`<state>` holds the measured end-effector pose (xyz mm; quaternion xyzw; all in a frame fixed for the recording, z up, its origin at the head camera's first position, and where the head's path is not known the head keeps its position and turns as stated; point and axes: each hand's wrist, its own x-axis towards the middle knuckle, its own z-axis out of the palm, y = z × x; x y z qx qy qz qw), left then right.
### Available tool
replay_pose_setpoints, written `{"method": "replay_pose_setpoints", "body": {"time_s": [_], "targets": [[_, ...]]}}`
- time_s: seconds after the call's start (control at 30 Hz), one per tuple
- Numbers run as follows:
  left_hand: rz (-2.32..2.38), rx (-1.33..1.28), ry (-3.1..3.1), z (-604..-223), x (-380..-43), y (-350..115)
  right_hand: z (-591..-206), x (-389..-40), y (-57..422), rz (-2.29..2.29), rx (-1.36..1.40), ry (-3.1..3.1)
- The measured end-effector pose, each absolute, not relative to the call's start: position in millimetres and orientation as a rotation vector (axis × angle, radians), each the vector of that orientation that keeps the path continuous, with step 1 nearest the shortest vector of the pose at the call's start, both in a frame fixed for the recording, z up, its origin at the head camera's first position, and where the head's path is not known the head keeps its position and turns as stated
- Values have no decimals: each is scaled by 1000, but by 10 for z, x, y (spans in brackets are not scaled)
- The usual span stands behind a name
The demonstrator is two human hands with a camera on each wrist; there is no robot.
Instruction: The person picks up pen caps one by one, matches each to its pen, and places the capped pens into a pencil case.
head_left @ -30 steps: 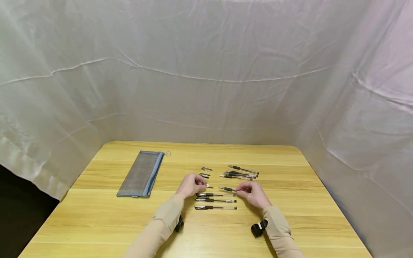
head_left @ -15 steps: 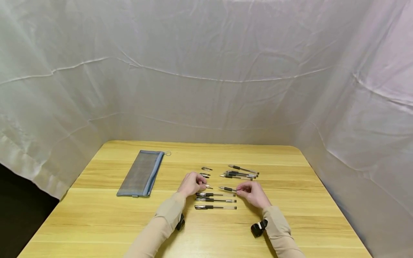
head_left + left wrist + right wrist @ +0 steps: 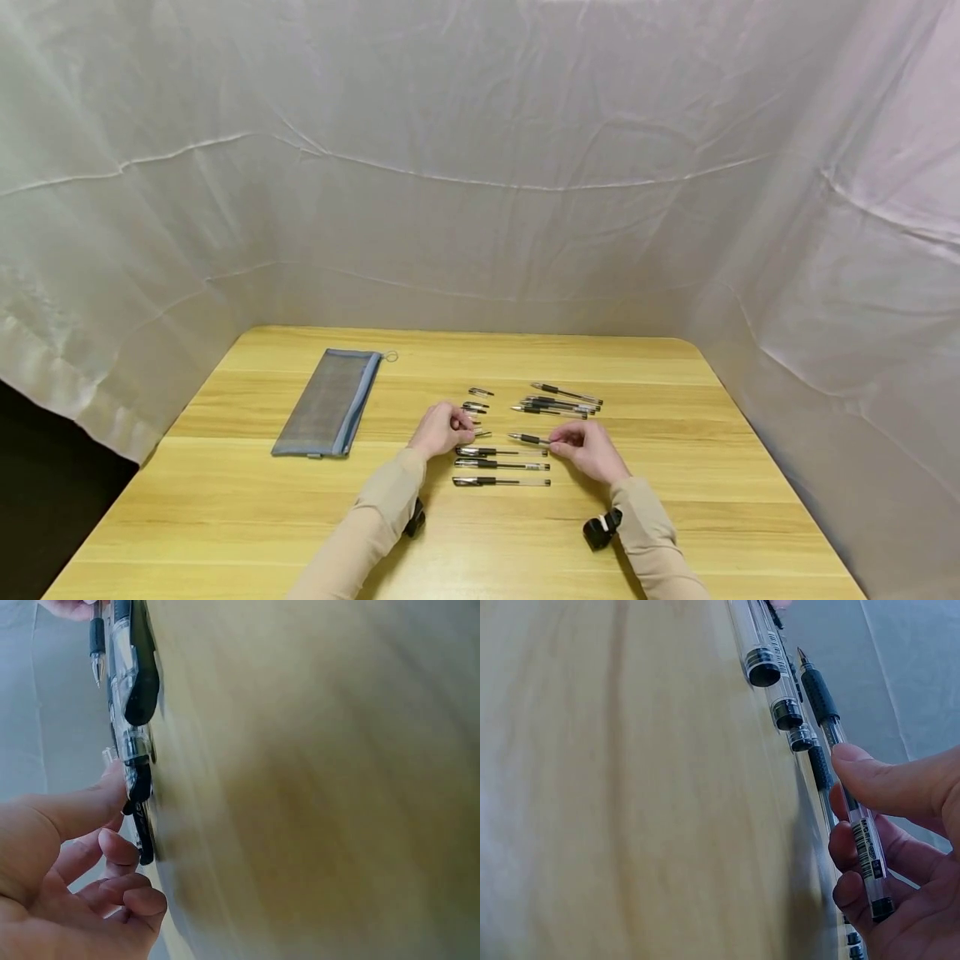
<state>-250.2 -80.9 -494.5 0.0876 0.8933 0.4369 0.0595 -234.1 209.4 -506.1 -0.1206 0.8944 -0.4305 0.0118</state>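
My right hand (image 3: 588,450) pinches an uncapped gel pen (image 3: 529,439) with a black grip, its metal tip pointing left; in the right wrist view the pen's barcode label (image 3: 867,847) shows along the clear barrel. Facing it, my left hand (image 3: 441,430) holds a small clear pen cap (image 3: 482,432) at its thumb and fingertips, partly hidden by the fingers. Pen tip and cap are apart. Just below lie three capped pens (image 3: 502,466), side by side. Beyond my left hand are loose pen caps (image 3: 481,392); past my right hand lie several uncapped pens (image 3: 558,407).
A grey mesh zip pouch (image 3: 324,404) with blue edging lies flat at the left of the wooden table (image 3: 187,500). Pale cloth (image 3: 480,225) hangs around the back and sides of the table.
My left hand has shifted slightly left, taking the cap a little farther from the pen tip. The right hand and its pen have stayed put.
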Motion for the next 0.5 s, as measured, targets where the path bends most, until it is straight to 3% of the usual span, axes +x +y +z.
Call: {"method": "replay_pose_setpoints", "body": {"time_s": [0.5], "targets": [[1653,239,2503,-4973,-2419,-1157,-5023,-2362,2134,-1349,-372,2721]]}}
